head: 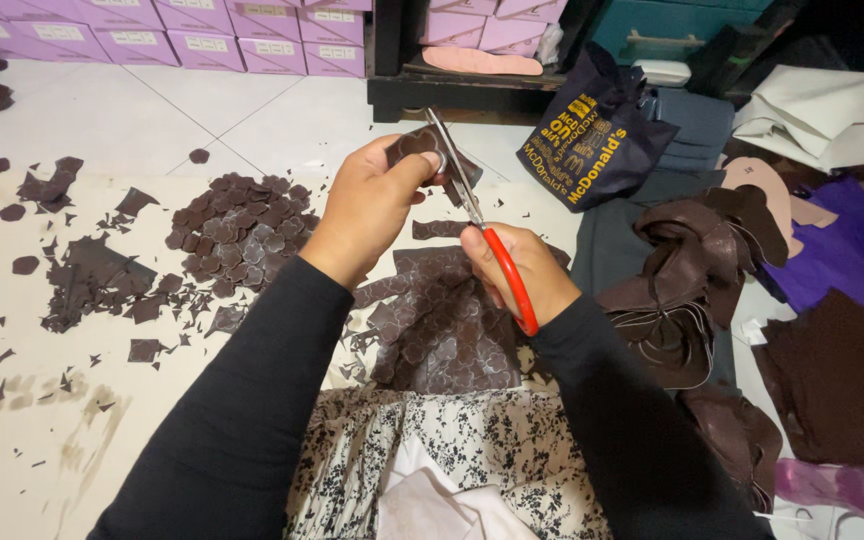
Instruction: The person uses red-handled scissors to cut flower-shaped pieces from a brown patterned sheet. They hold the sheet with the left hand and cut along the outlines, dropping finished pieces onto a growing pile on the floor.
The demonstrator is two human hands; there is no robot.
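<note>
Head view: person seated on the floor, cutting dark brown leather. Left hand (370,205) is closed, pinching a small brown leather piece (430,148) between thumb and fingers, raised above the lap. Right hand (517,272) is wrapped around the red handles of the scissors (472,205), blades partly parted and angled up into the piece's edge. A marked leather sheet (442,320) (traced outlines on it) lies below the hands, just beyond the floral cloth (472,440). A pile of cut pieces (242,225) sits to the left on the pale mat (52,400), scraps scattered around. To cut cleanly, likely best to turn the piece into the blades rather than swing the scissors, keeping the left fingertips clear of the cutting line.
</note>
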